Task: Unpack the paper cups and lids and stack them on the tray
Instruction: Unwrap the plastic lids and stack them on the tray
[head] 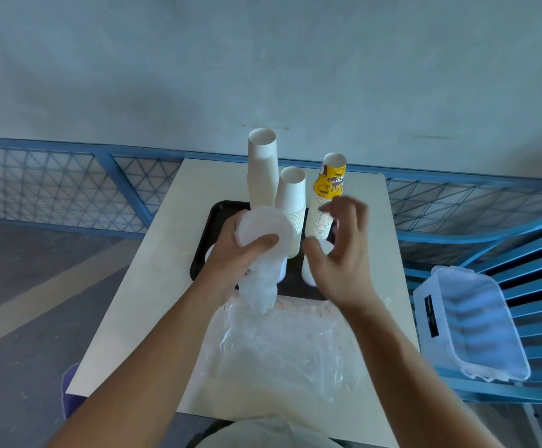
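Note:
Three stacks of paper cups stand on a black tray (203,240): a tall white stack (262,169), a shorter white stack (292,202) and a yellow-topped printed stack (328,195). My left hand (231,253) grips a stack of white lids (265,226) still partly in its clear plastic sleeve (260,289), held above the tray's near side. My right hand (340,240) hovers with fingers spread and relaxed, empty, just in front of the printed stack. More white lids (308,276) lie on the tray under my right hand.
Crumpled clear plastic wrapping (282,344) covers the near half of the white table (153,286). An empty clear plastic bin (470,321) sits on a blue chair (528,260) to the right. A blue mesh fence (69,182) runs behind the table.

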